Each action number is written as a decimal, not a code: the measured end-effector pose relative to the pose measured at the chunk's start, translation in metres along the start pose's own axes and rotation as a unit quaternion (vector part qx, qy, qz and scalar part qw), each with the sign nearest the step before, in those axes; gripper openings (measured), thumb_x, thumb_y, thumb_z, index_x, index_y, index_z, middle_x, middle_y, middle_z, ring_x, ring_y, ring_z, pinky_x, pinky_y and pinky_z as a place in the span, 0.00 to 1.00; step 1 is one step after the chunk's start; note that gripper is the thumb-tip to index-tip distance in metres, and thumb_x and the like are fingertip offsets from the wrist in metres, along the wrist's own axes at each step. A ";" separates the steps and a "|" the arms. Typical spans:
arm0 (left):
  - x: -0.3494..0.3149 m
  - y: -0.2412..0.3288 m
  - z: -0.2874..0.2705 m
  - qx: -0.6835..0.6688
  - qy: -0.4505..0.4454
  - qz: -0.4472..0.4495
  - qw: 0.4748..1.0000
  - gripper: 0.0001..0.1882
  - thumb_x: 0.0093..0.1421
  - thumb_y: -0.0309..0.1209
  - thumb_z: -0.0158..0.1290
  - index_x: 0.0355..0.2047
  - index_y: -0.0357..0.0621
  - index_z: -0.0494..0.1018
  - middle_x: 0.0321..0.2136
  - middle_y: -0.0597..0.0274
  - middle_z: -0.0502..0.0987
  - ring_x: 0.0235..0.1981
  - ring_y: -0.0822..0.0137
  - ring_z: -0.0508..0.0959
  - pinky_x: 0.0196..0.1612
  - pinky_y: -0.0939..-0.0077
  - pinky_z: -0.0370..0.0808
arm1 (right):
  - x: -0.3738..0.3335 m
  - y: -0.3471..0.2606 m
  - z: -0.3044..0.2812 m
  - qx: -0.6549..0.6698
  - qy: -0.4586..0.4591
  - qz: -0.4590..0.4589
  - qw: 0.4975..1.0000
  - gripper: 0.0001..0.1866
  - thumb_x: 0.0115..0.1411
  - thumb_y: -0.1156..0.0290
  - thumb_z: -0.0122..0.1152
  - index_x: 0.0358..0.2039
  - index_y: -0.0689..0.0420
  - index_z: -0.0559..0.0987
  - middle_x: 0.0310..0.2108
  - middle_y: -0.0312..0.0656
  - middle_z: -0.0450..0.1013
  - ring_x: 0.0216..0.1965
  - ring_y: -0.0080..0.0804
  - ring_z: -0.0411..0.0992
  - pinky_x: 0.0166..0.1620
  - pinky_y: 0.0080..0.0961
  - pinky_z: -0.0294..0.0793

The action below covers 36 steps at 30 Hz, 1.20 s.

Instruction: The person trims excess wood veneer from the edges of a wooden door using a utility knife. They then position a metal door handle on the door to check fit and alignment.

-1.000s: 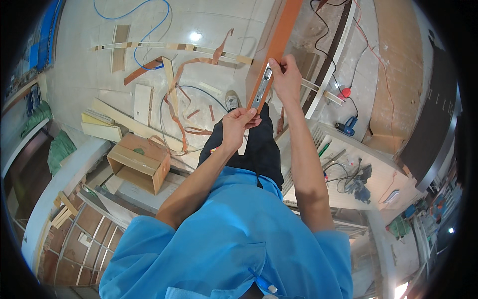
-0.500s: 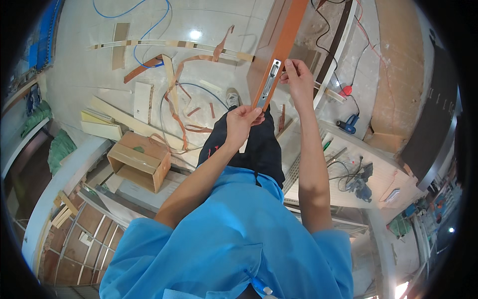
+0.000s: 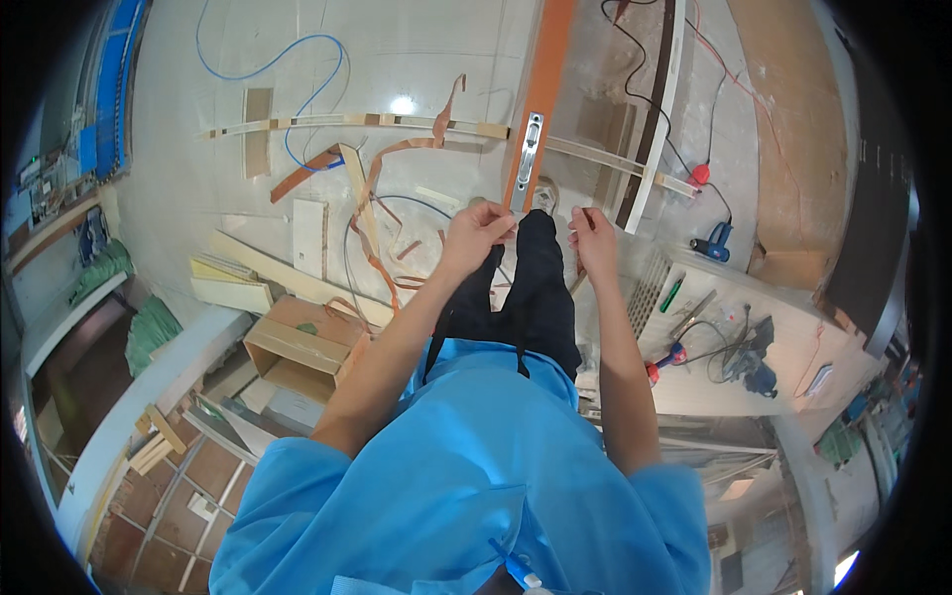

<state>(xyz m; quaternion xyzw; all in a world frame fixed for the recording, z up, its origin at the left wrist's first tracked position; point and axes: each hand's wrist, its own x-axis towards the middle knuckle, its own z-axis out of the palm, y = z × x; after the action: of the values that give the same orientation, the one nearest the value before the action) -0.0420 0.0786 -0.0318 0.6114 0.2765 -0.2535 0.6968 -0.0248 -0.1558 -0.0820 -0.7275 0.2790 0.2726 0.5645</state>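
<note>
An orange-brown door (image 3: 546,69) shows its narrow edge, pointing away from me between my hands. Set into that edge is a long silver mortise lock (image 3: 529,151) with a recessed middle. My left hand (image 3: 476,238) is closed, thumb and fingertips pinched against the door's near end, just below the lock plate. My right hand (image 3: 595,244) hangs off to the right, apart from the door. Its fingers are curled together, and a small dark sliver seems to show between them, too small to name.
A cardboard box (image 3: 302,345) sits at left, near long wooden strips (image 3: 288,273) and curled brown edging (image 3: 372,238). A blue hose (image 3: 327,84) loops across the floor. At right, a pale board (image 3: 734,332) carries cables and tools, with a blue heat gun (image 3: 712,241) beyond it.
My right hand has come away from the door's side beside the lock, moving nearer to me. My left hand stays at the near end. The view has shifted, and the door looks more upright.
</note>
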 end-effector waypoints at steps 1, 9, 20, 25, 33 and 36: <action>-0.001 0.000 -0.012 0.048 -0.025 -0.008 0.999 0.11 0.67 0.32 0.61 0.43 0.36 0.78 0.34 0.61 0.83 0.37 0.73 0.83 0.43 0.79 0.79 | -0.008 0.001 0.005 0.010 -0.002 0.014 1.000 0.18 0.71 0.58 0.60 0.44 0.63 0.79 0.30 0.37 0.76 0.27 0.23 0.74 0.33 0.23 0.75; -0.003 -0.032 -0.086 0.311 -0.061 0.009 0.948 0.15 0.67 0.37 0.59 0.43 0.34 0.79 0.32 0.63 0.82 0.34 0.73 0.80 0.39 0.75 0.75 | -0.033 -0.032 0.084 0.038 0.098 -0.143 0.984 0.18 0.66 0.62 0.65 0.50 0.62 0.80 0.34 0.42 0.78 0.31 0.30 0.75 0.41 0.26 0.76; -0.027 -0.144 -0.253 0.258 -0.083 -0.060 0.961 0.17 0.65 0.40 0.59 0.42 0.37 0.80 0.31 0.55 0.84 0.33 0.62 0.84 0.39 0.69 0.79 | -0.047 -0.047 0.131 0.065 0.315 -0.186 0.928 0.13 0.72 0.64 0.59 0.41 0.64 0.80 0.28 0.38 0.76 0.26 0.22 0.73 0.32 0.23 0.74; -0.034 -0.177 -0.343 0.388 -0.032 -0.114 0.914 0.18 0.63 0.42 0.61 0.42 0.38 0.81 0.34 0.52 0.85 0.36 0.58 0.86 0.42 0.65 0.80 | -0.051 -0.051 0.137 0.021 0.353 -0.187 0.917 0.14 0.73 0.64 0.57 0.41 0.64 0.79 0.27 0.37 0.74 0.26 0.22 0.72 0.32 0.23 0.74; -0.053 -0.205 -0.356 0.465 -0.039 -0.143 0.873 0.18 0.62 0.45 0.60 0.40 0.42 0.81 0.36 0.51 0.85 0.42 0.50 0.85 0.46 0.59 0.79 | -0.062 -0.063 0.147 0.029 0.352 -0.158 0.922 0.14 0.73 0.64 0.56 0.49 0.63 0.78 0.32 0.37 0.76 0.32 0.21 0.74 0.34 0.22 0.77; -0.050 -0.210 -0.335 0.434 -0.071 -0.136 0.888 0.18 0.62 0.46 0.60 0.40 0.44 0.81 0.35 0.52 0.85 0.41 0.51 0.85 0.45 0.59 0.79 | -0.066 -0.063 0.147 0.097 0.335 -0.117 0.930 0.15 0.74 0.64 0.55 0.52 0.62 0.77 0.34 0.36 0.76 0.35 0.22 0.74 0.34 0.22 0.78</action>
<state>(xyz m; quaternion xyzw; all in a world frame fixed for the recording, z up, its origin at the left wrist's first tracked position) -0.2485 0.3857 -0.1804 0.7895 0.1690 -0.4832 0.3387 -0.0377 0.0073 -0.0241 -0.7457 0.3895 -0.0833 0.5341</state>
